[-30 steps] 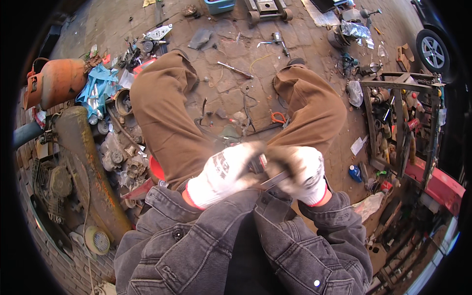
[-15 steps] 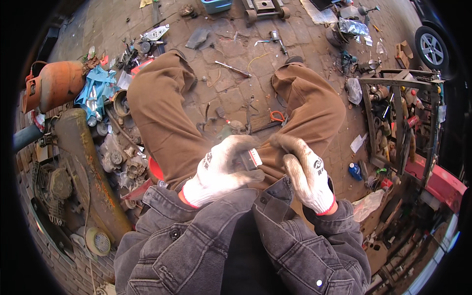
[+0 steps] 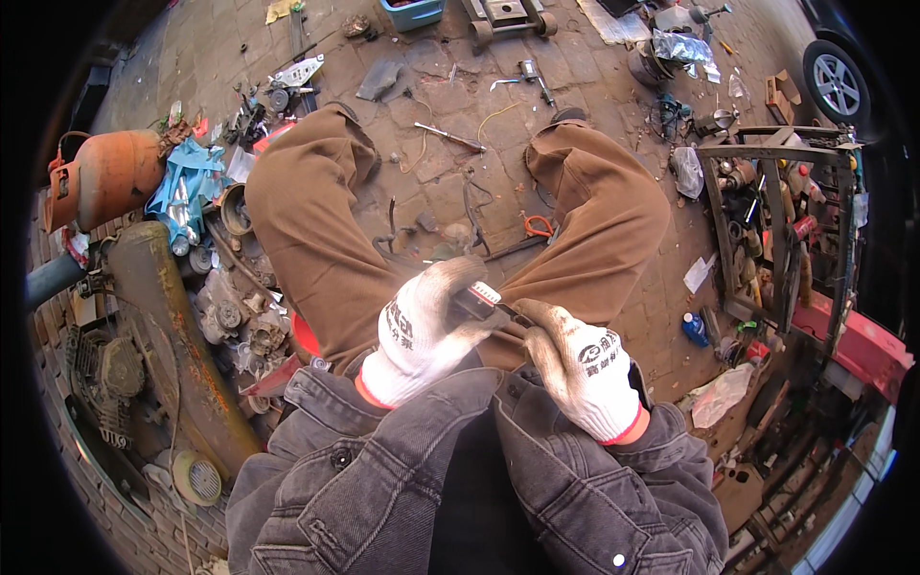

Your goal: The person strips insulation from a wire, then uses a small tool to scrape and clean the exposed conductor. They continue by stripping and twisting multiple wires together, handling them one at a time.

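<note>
Left hand [image 3: 418,333]: your fingers [image 3: 458,274] curl round a small dark block with red-and-white end [image 3: 486,293]
Right hand [image 3: 583,362]: yours pinches a slim dark piece [image 3: 515,315]

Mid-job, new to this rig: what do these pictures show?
No machine here: a person works with their left hand and right hand, both white-gloved. The view comes from a fisheye camera worn on the head, looking down, so picture-left is their left and straight edges bend. The left hand holds a small dark item with a red-and-white end. The right is beside it; whether its grip closes on anything is unclear. On the paving ahead lie a slender tool and an orange loop.
</note>
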The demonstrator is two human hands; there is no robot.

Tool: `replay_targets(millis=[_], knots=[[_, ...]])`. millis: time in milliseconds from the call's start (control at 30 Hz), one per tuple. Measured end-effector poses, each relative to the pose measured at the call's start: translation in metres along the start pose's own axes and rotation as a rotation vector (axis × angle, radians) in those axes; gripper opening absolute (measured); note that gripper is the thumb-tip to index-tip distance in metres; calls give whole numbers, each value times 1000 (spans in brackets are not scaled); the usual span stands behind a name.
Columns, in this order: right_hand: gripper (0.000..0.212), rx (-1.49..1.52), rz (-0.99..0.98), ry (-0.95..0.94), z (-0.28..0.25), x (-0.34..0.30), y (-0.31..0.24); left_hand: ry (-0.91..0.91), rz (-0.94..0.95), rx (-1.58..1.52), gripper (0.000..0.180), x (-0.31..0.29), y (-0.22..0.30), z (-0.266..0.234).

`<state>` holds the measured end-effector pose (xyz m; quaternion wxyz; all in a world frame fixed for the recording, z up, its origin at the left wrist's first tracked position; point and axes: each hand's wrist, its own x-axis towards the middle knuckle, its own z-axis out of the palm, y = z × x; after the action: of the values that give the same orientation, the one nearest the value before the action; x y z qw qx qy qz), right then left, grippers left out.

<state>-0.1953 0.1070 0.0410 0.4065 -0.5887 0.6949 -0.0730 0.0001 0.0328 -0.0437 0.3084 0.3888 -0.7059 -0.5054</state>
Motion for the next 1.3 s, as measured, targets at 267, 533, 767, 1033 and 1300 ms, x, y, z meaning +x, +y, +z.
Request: replay_targets(millis=[267,533,767,1033,1300], knots=[[20,8,-162,202,15,5,4,54,151,82,60,2,-1,-2],[30,186,-199,75,8,11,6,20,-128,-124,58,-9,-4,-1],[31,243,-270,-26,3,19,12,13,-53,-234,55,-12,-9,4],[33,153,-165,108,10,13,9,28,-259,-422,63,-16,-9,7],[33,3,-216,142,16,12,12,87,-115,-221,59,-12,-6,5]])
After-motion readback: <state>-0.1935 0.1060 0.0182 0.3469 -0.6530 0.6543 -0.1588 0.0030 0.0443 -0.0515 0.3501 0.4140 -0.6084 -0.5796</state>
